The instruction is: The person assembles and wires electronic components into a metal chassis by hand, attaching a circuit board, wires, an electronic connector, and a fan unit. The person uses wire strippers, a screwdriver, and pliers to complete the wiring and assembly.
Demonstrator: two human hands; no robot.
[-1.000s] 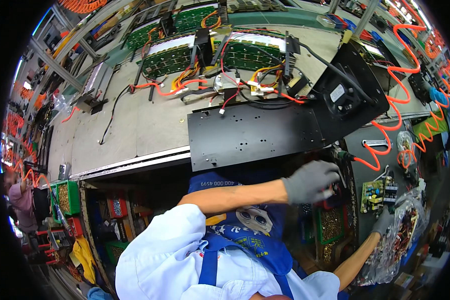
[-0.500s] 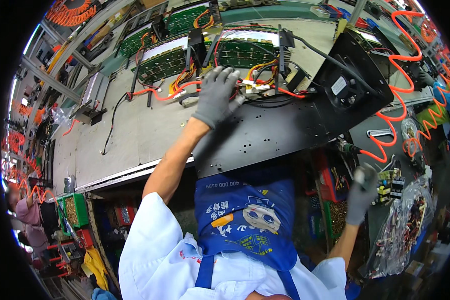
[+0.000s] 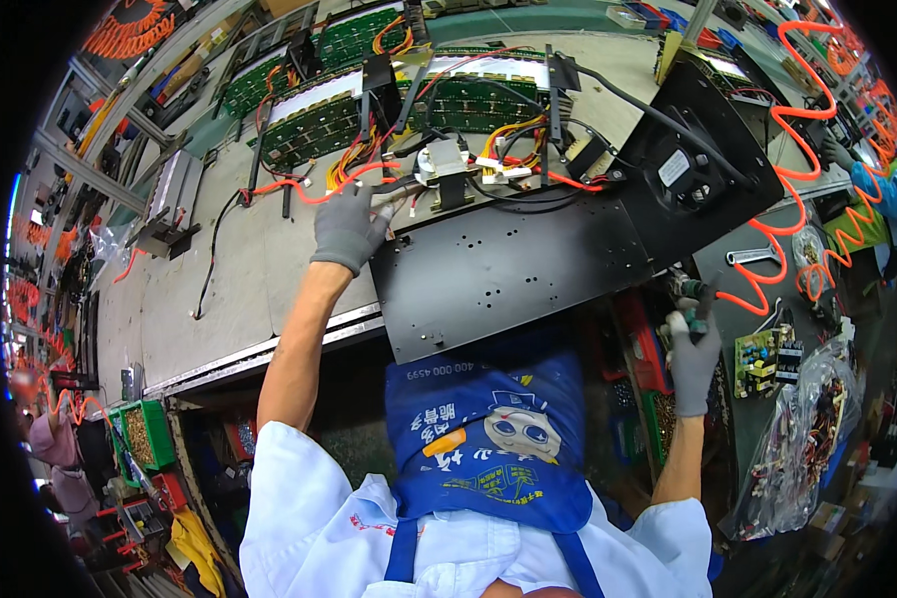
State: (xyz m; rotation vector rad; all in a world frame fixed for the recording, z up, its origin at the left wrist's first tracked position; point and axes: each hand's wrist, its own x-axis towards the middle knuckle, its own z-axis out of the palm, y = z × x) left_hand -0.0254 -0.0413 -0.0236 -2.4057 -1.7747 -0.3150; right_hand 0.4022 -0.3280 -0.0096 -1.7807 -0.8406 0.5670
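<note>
A flat black metal panel [image 3: 508, 279] lies on the pale worktop [image 3: 244, 264], its near edge jutting out past the worktop's front edge toward the person's blue apron [image 3: 483, 414]. The left hand [image 3: 349, 229], in a grey glove, is just beside the panel's far left corner, palm down over the worktop; its fingers reach to the orange cable [image 3: 307, 196] that runs along beyond the panel, and whether they grip anything under the palm I cannot tell. The right hand [image 3: 695, 344], also gloved in grey, is off the panel's near right corner, its fingers bent close around the end of a dark green hand tool [image 3: 684, 287]; whether they close firmly on it is unclear at this size. An orange coiled hose [image 3: 789, 214] stretches up to the right of the panel. A black fan [image 3: 676, 171] sits on the dark plate joined to the panel's right end. Beyond the panel's far edge stand green circuit boards [image 3: 311, 138] with bundles of yellow wires [image 3: 354, 164] in front of them. To the right of the panel lie a wrench [image 3: 752, 256], a small circuit board [image 3: 754, 364] and, nearer the person, a clear plastic bag [image 3: 802, 453] of wires.
</note>
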